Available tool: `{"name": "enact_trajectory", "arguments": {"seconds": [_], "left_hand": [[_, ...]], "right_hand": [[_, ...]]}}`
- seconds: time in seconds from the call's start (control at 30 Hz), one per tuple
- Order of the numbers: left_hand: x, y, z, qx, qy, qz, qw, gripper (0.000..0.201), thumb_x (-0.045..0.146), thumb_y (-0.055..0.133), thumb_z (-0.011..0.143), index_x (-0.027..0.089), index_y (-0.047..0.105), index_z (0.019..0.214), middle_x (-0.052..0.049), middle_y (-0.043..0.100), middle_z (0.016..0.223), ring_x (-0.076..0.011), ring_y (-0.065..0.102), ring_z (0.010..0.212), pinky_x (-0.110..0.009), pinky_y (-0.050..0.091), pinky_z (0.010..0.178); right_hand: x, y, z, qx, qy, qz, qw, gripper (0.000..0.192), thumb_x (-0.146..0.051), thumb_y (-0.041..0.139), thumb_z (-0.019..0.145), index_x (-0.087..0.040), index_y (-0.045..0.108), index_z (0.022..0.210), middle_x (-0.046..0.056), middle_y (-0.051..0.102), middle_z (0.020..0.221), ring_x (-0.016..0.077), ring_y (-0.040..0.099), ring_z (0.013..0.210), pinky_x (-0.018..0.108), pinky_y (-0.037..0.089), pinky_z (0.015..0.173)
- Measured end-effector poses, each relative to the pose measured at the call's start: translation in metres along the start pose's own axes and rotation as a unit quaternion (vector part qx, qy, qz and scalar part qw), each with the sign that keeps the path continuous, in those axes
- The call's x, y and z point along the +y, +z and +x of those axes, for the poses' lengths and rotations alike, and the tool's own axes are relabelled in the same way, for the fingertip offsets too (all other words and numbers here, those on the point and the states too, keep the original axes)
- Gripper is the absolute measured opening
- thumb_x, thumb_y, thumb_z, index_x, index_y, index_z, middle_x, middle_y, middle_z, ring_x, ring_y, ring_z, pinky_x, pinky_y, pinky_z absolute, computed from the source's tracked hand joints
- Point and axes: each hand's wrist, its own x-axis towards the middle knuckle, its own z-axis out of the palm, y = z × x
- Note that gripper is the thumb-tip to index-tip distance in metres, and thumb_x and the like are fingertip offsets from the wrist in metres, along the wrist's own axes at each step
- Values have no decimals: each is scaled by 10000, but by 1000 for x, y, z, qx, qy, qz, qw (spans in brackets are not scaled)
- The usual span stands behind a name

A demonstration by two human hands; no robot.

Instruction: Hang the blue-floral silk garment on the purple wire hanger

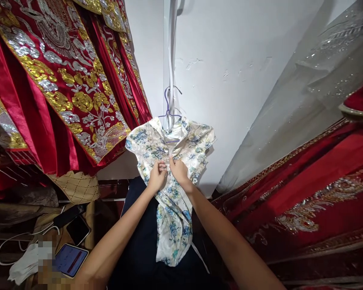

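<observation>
The floral dress (172, 201) hangs on a purple hanger (168, 110) against the white wall (230, 60), between red embroidered garments (57, 80) and a red gown (305, 193); the left hand (157, 176) is closed in a pinch on the dress front below the collar; the right hand (179, 170) pinches the same placket, just beside the left; a phone (78, 229) and tablet (69, 259) lie on the bench (92, 219) at lower left.
</observation>
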Motion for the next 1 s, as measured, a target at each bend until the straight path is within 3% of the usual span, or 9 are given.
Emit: {"name": "enact_trajectory", "arguments": {"seconds": [0.13,0.23,0.37,0.6,0.77,0.87,1.0], "left_hand": [[-6,9,-5,13,-15,-11,1000,305,139,558,820,181,512,1118,-51,616,1010,-109,596,757,-281,509,771],[-7,17,-7,16,-25,-15,999,318,138,553,824,181,499,1135,-55,610,1022,-114,597,768,-281,509,773],[-2,22,-12,15,-27,-12,999,350,137,539,843,182,475,1185,-73,594,1065,-123,588,778,-292,510,773],[9,20,-6,4,-9,14,1000,499,176,557,862,212,421,1341,-85,560,1135,-141,561,822,-309,493,818],[6,16,-9,0,-21,38,999,483,188,555,868,181,404,1327,-106,554,1133,-150,566,814,-325,495,802],[1,15,-15,-1,-21,49,999,462,195,543,883,184,403,1324,-110,554,1138,-153,576,810,-316,499,767],[-1,15,-18,0,-8,63,998,463,213,572,887,204,416,1323,-96,567,1134,-147,586,786,-304,491,749]], "right_hand": [[5,1,6,21,-15,-24,999,617,-531,242,1058,-157,721,954,151,746,944,249,678,869,289,333,665],[6,0,15,25,-20,-39,999,486,-440,321,1058,-146,705,1017,149,740,958,234,666,875,283,314,662],[7,-2,16,17,-29,-42,999,373,-372,423,1019,-161,714,919,107,736,875,204,645,799,273,299,636],[-1,-10,23,29,-27,-23,999,697,-622,256,1021,-168,734,792,125,723,779,222,649,754,289,312,621],[5,-15,29,44,-1,-15,999,568,-368,273,1040,-113,751,870,192,734,890,242,662,830,293,336,657],[15,-18,18,18,-4,11,1000,447,-305,380,971,-133,727,748,138,722,775,207,627,718,280,330,614],[28,-22,-6,-59,-21,76,995,430,-342,436,908,-171,635,567,52,645,562,155,557,543,251,348,553]]}}
